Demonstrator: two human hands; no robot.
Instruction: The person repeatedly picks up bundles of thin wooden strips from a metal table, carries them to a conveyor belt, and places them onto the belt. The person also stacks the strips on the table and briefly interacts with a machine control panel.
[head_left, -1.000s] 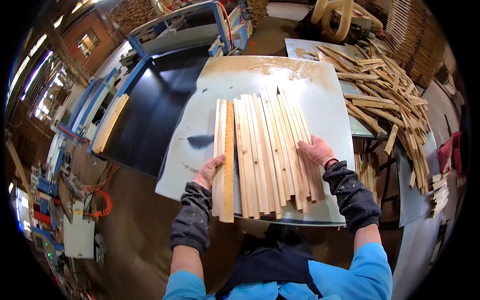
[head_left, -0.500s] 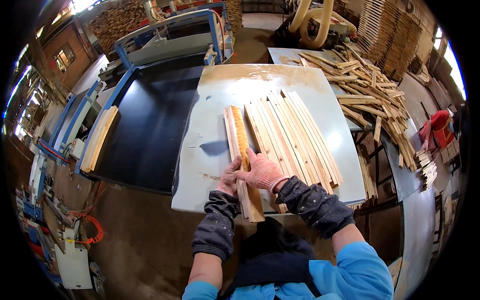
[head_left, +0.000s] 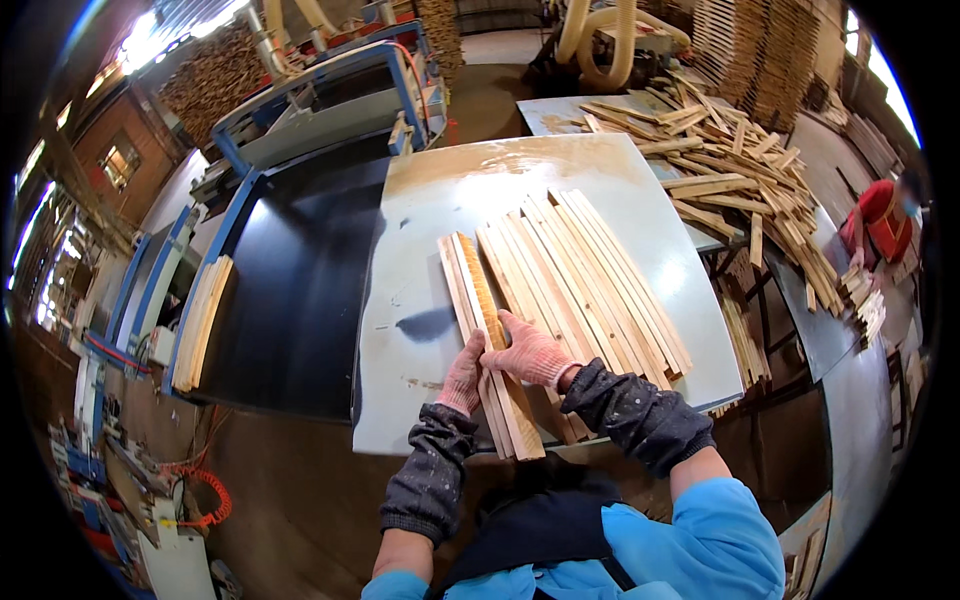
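Forearms [head_left: 640, 415] angled inward | gloved left hand [head_left: 463, 376] clasps narrow wooden strips [head_left: 464, 287] | gloved right hand [head_left: 532, 353], thumb and forefinger spread, touches them.

The gloves [head_left: 535, 352] are pink, the sleeve covers [head_left: 640, 415] white-specked charcoal, the wooden strips [head_left: 580, 285] pale tan

White glare on the pale tabletop [head_left: 420, 270]

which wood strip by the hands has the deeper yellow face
The rightmost strip in the narrow bundle at the left hand: its top is orange-yellow; the bundle's remainder and the wider group rightward are paler.
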